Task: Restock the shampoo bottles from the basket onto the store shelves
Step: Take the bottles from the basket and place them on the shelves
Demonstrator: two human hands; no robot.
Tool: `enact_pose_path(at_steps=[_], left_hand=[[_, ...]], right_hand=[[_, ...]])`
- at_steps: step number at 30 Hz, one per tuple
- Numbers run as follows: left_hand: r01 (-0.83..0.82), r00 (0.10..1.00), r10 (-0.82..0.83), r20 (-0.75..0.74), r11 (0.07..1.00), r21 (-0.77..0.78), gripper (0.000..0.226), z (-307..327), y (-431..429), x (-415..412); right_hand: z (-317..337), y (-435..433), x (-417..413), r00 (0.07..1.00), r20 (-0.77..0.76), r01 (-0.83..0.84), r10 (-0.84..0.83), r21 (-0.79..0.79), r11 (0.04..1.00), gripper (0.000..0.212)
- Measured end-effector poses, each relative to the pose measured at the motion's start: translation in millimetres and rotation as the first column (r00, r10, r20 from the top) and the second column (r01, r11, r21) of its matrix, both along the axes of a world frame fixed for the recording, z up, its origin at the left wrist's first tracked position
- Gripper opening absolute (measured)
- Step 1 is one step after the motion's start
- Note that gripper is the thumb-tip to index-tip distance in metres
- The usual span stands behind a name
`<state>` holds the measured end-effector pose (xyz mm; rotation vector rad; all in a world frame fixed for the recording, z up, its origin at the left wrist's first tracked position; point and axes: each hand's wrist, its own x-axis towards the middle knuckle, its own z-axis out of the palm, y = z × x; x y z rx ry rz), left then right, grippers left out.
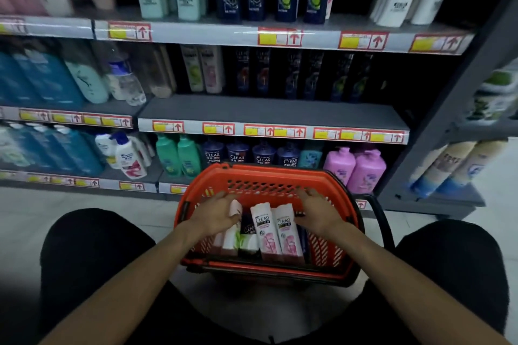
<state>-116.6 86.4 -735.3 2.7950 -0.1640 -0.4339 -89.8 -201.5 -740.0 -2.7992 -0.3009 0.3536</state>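
An orange basket (260, 176) sits on the floor between my knees, in front of the shelves. Several shampoo bottles lie inside it: two white-and-pink Clear bottles (273, 230) side by side, a dark Clear bottle (248, 228) and a pale pink-capped bottle (234, 223) at the left. My left hand (214, 214) reaches into the basket with fingers spread, resting over the pale bottle. My right hand (318, 211) hovers open beside the right pink Clear bottle. Neither hand grips anything.
The middle shelf (269, 112) has bare grey board in front of dark Clear bottles at the back. The top shelf holds green, navy and white bottles. The bottom shelf holds green, navy and purple bottles (356, 168). A grey shelf upright (437, 131) stands at the right.
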Motion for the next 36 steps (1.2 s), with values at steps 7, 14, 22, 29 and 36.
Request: enact_pose_path(at_steps=[7, 14, 22, 29, 36], left_hand=[[0.075, 0.997, -0.075, -0.012, 0.997, -0.002, 0.071, -9, -1, 8], [0.115, 0.992, -0.117, -0.049, 0.992, -0.046, 0.067, -35, -12, 38], [-0.125, 0.973, 0.074, -0.217, 0.964, -0.234, 0.074, -113, -43, 59], [-0.175, 0.974, 0.154, -0.168, 0.977, -0.121, 0.058, -133, -51, 61], [-0.280, 0.957, 0.289, -0.012, 0.939, 0.201, 0.058, -144, -26, 47]], right_hand=[[9, -3, 7, 0.994, -0.086, -0.068, 0.070, 0.026, 0.997, 0.080], [4, 20, 27, 0.952, -0.225, -0.229, 0.210, -0.063, 0.971, 0.079], [-64, 43, 27, 0.927, -0.345, -0.181, 0.145, -0.075, 0.981, 0.062], [-90, 46, 25, 0.927, -0.362, -0.126, 0.096, -0.062, 0.990, 0.050], [-86, 46, 30, 0.925, -0.359, -0.143, 0.120, -0.038, 0.989, 0.065]])
